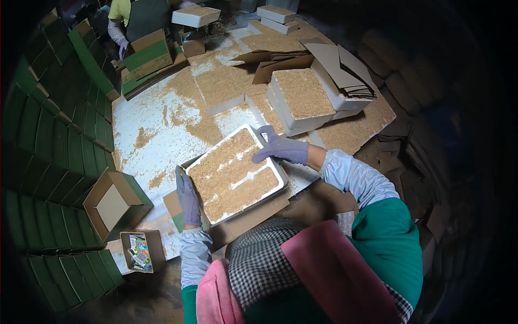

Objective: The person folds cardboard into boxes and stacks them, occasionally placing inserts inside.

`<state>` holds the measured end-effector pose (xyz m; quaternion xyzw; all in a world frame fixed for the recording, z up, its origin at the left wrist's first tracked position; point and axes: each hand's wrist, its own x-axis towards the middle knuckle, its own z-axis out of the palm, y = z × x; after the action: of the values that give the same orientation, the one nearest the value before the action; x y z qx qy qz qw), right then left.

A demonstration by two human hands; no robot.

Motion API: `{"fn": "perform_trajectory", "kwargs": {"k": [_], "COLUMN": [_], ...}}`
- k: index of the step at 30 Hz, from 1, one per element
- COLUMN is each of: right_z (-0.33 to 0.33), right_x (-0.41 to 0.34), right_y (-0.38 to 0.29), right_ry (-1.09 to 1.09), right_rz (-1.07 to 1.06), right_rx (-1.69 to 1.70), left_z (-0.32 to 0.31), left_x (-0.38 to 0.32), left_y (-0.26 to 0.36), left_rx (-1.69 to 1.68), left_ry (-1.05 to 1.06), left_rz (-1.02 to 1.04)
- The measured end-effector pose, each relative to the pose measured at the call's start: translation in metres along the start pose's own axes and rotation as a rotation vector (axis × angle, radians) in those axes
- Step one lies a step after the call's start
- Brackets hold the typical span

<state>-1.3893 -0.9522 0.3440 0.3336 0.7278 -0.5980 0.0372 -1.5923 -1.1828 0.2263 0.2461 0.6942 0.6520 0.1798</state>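
Observation:
A white foam box [276, 174] filled with tan sawdust-like material sits tilted before me, in or over an open brown cardboard carton [238, 220]. My right hand [283, 148], in a purple glove, grips its upper right side, the thumb over the rim and onto the fill. Along the left end lies my left hand [189, 200], also gloved, with its fingers pressed against the box's side. The fill shows some white raised strips across it. How deep the box sits in the carton is hidden.
Green cartons [48, 150] are stacked along the left. An open carton [117, 206] and a small box of printed packets [139, 251] stand nearby. More filled foam boxes [301, 95] and flat cardboard [344, 69] lie across the sawdust-strewn table [162, 117]. A co-worker [147, 18] stands behind cartons.

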Motion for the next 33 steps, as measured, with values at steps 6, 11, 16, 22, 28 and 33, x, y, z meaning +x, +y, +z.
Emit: {"fn": "perform_trajectory", "kwargs": {"k": [6,11,16,22,28,33], "right_z": [0.016,0.025,-0.221,-0.293,-0.059,0.034], "right_x": [0.026,0.002,0.023,-0.022,-0.036,-0.02], "right_y": [0.001,-0.012,0.005,0.02,-0.034,0.026], "right_ry": [-0.119,0.047,1.519,1.214,0.636,-0.075], "right_rz": [-0.078,-0.346,-0.243,0.14,-1.123,-0.967], "right_rx": [-0.888,-1.07,-1.248,-1.158,-0.926,-0.872], "left_z": [-0.016,-0.022,-0.01,0.013,0.003,-0.116], "left_x": [-0.011,-0.006,-0.018,-0.009,-0.021,-0.065], "left_y": [0.006,-0.012,0.017,0.021,0.014,0.016], "left_rx": [0.192,0.38,0.413,0.313,0.162,0.426], "left_ry": [0.007,0.028,0.064,0.134,0.241,0.581], "left_rz": [-0.033,0.026,-0.094,-0.074,-0.126,-0.076]}}
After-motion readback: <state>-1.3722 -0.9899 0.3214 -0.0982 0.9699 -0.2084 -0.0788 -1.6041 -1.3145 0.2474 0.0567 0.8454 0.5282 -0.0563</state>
